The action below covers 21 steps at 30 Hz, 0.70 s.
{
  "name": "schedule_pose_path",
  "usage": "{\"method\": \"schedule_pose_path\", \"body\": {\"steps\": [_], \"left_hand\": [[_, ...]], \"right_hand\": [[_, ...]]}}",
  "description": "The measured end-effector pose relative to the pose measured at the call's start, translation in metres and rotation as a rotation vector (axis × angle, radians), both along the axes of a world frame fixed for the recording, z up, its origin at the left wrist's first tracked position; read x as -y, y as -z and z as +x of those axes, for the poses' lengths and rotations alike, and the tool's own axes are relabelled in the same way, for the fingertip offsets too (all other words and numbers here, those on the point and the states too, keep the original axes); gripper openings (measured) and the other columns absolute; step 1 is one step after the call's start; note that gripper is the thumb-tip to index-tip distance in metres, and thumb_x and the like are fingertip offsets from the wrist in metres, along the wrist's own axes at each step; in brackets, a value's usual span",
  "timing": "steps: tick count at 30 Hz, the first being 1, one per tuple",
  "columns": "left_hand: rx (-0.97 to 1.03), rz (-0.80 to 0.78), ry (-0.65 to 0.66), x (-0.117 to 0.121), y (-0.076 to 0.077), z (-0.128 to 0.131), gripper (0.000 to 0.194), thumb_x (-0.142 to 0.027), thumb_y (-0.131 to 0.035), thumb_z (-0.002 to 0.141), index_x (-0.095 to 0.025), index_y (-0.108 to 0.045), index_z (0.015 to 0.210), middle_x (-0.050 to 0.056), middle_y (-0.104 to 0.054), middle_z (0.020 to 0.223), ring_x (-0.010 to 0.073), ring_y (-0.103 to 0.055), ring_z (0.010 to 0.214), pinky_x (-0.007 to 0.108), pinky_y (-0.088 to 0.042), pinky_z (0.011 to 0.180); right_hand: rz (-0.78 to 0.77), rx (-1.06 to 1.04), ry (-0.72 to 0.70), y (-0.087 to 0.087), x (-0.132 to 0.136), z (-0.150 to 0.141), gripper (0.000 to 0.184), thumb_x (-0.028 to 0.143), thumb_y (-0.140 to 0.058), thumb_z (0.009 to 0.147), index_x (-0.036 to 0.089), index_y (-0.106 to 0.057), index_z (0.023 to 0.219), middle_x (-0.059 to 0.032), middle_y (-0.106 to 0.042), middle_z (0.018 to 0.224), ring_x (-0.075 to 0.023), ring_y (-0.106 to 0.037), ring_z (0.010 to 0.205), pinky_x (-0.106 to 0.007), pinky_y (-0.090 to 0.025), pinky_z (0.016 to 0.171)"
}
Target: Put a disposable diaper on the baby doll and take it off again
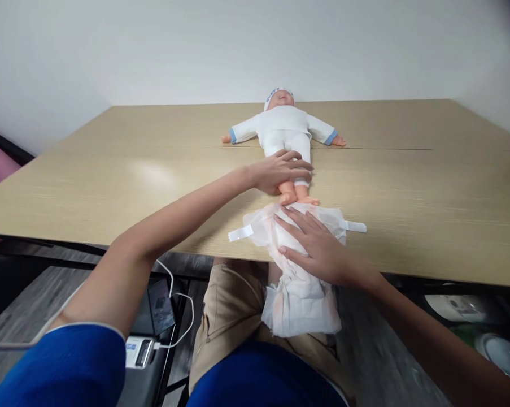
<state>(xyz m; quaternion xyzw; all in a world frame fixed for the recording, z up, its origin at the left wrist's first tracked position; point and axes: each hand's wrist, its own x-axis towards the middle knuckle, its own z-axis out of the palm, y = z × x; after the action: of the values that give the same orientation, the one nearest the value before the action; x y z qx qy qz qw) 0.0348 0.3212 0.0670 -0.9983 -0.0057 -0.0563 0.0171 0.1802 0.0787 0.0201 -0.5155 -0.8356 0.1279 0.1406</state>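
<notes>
A: Count of dolls?
B: One doll [283, 121], on its back on the table [407, 192], head at the far side. One cap [268, 102], two outspread arms, two blue cuffs [331, 137], two bare feet [297, 199] toward the wearer.
A: Diapers?
B: One diaper [301, 308], unfolded. Upper part on the table just below the feet; lower part hangs over the near edge above the lap. Two side tabs [356, 226], one per side, both extended outward.
A: Hands?
B: Two. Left hand [280, 171] lies across the doll's lower legs, four fingers extended and slightly bent; thumb hidden, so cannot tell whether it grips. Right hand [316, 249] rests on the diaper's upper part, palm down, fingers spread, not closed on it.
A: Other items?
B: On one black seat [142, 390], lower left: one dark phone [161, 305] and one white device [138, 351] with a white cable [191, 316] plugged in.
</notes>
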Motion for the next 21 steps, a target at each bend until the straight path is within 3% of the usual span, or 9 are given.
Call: {"method": "schedule_pose_path", "body": {"steps": [3, 5, 10, 16, 21], "left_hand": [[0.076, -0.022, 0.019, 0.003, 0.000, 0.005, 0.045, -0.030, -0.065, 0.090, -0.027, -0.070, 0.135, 0.014, -0.065, 0.154, 0.0443, -0.051, 0.138, 0.059, -0.033, 0.116], [0.108, -0.074, 0.027, 0.001, -0.004, 0.007, 0.041, -0.032, -0.067, 0.090, -0.027, -0.072, 0.130, 0.014, -0.068, 0.150, 0.0442, -0.053, 0.134, 0.060, -0.034, 0.115], [0.222, -0.273, -0.006, -0.008, -0.037, 0.003, 0.044, -0.032, -0.070, 0.088, -0.026, -0.071, 0.132, 0.010, -0.074, 0.137, 0.0390, -0.058, 0.129, 0.055, -0.043, 0.111], [0.388, -0.491, -0.137, -0.019, -0.092, -0.002, 0.038, -0.027, -0.076, 0.090, -0.020, -0.071, 0.127, 0.002, -0.075, 0.127, 0.0278, -0.069, 0.123, 0.043, -0.051, 0.109], [0.511, -0.544, -0.321, -0.028, -0.112, -0.006, 0.041, -0.028, -0.084, 0.089, -0.016, -0.070, 0.126, 0.002, -0.075, 0.126, 0.0270, -0.071, 0.124, 0.043, -0.052, 0.108]], "right_hand": [[-0.023, 0.001, -0.014, 0.002, -0.004, 0.002, 0.068, 0.055, -0.044, 0.114, 0.029, -0.033, 0.176, -0.0052, -0.024, 0.185, -0.0285, -0.016, 0.173, -0.060, -0.018, 0.141], [-0.041, -0.011, -0.013, 0.003, -0.008, 0.004, 0.066, 0.053, -0.042, 0.115, 0.031, -0.032, 0.176, -0.0035, -0.024, 0.185, -0.0280, -0.016, 0.173, -0.060, -0.019, 0.141], [-0.053, -0.041, -0.009, 0.007, -0.031, 0.008, 0.063, 0.053, -0.042, 0.115, 0.037, -0.033, 0.176, -0.0006, -0.025, 0.185, -0.0290, -0.019, 0.173, -0.061, -0.018, 0.141], [-0.002, -0.010, 0.030, 0.014, -0.106, 0.012, 0.066, 0.054, -0.040, 0.115, 0.027, -0.037, 0.175, -0.0085, -0.027, 0.184, -0.0315, -0.023, 0.171, -0.064, -0.021, 0.139], [0.053, -0.039, 0.030, 0.013, -0.184, 0.016, 0.069, 0.055, -0.051, 0.113, 0.017, -0.044, 0.170, -0.0141, -0.036, 0.180, -0.0350, -0.029, 0.169, -0.059, -0.022, 0.139]]}}
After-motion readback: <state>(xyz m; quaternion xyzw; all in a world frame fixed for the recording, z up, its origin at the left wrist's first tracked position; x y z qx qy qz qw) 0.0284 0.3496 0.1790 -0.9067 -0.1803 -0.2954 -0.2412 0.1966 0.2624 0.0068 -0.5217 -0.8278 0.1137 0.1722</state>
